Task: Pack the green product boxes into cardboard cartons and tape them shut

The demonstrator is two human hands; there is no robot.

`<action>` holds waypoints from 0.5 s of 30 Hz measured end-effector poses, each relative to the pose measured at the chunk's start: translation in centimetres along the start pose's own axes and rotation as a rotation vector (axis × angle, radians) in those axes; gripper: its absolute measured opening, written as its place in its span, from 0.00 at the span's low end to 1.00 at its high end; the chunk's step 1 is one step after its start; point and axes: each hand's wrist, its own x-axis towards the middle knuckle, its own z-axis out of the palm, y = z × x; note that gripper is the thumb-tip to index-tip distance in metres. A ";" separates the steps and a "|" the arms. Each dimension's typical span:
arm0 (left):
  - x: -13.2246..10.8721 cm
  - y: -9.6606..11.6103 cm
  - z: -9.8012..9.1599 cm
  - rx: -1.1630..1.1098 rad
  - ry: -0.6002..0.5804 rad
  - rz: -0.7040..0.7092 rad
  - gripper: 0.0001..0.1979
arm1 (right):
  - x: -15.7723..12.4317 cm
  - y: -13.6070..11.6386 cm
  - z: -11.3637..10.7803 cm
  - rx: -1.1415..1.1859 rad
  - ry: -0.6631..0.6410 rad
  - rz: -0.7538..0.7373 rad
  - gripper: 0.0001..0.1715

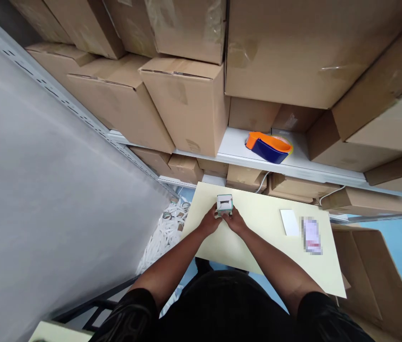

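Observation:
A small white and green box stands on the pale yellow table near its far edge. My left hand grips the box's near left side with curled fingers. From the right, my right hand pinches the box's near side. Both hands meet just below the box, fingertips touching it.
A white card and a blurred slip lie on the table to the right. An orange and blue tape dispenser sits on a white shelf among cardboard boxes. An open carton stands right; white strips litter the floor left.

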 end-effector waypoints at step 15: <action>1.4 -2.2 -6.2 0.093 0.069 -0.160 0.43 | 1.4 -2.4 1.5 -0.101 0.166 0.095 0.39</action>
